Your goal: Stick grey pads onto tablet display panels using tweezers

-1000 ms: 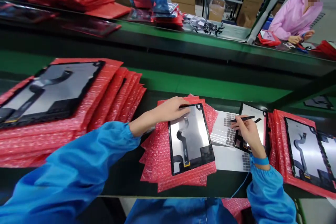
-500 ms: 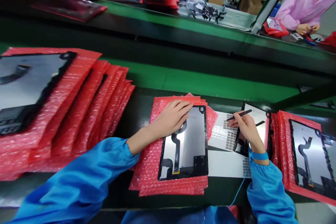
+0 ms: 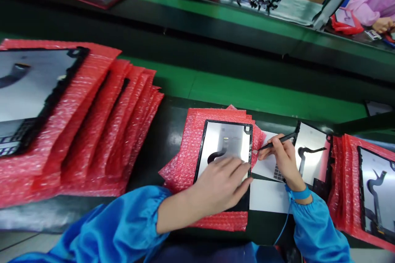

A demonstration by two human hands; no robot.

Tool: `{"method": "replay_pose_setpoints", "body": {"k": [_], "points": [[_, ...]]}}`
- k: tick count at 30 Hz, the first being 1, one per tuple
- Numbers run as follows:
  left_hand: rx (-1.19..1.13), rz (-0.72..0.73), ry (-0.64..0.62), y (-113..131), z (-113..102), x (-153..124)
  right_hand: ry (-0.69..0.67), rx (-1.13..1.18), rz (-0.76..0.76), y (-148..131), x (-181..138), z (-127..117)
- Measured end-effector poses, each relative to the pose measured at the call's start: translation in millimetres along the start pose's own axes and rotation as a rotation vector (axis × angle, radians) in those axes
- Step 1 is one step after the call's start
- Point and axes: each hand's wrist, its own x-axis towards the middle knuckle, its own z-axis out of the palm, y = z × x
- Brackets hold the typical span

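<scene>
Dark workbench (image 3: 168, 131) carries a screen panel (image 3: 234, 139) atop stacked red bubble-wrap sleeves (image 3: 188, 148). It looks thin, stiff, light and fragile, its metal back probably slippery, so best held by the black frame (image 3: 250, 141), clear of the ribbon cable (image 3: 212, 157). The person's left hand (image 3: 220, 183) spreads over it, clasping nothing visible; the right hand (image 3: 284, 154) pinches black tweezers (image 3: 287, 137) near its edge. Faint marks on the metal are unreadable; no brand shows.

Dark bench (image 3: 163, 131): red bubble-wrap stacks (image 3: 92, 144), white sheets (image 3: 268, 195).
</scene>
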Motion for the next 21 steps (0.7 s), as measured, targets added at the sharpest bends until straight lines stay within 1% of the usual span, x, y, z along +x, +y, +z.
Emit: {"method": "replay_pose_setpoints", "body": {"k": [2,4,6,12,17,21], "points": [[0.107,-0.014,-0.107,11,14,-7,-0.039,0.005,0.019,5,0,9],[0.180,-0.022,-0.148,12,24,-11,-0.059,0.017,0.034,9,0,12],[0.213,-0.023,-0.163,9,28,-12,-0.074,0.031,0.041,12,0,13],[0.194,-0.011,-0.181,5,24,-12,-0.105,0.038,0.034,17,-1,11],[0.175,-0.014,-0.160,5,24,-10,-0.107,0.062,0.033,16,-1,12],[0.167,-0.017,-0.173,5,23,-9,-0.106,0.065,0.033,15,-1,13]]}}
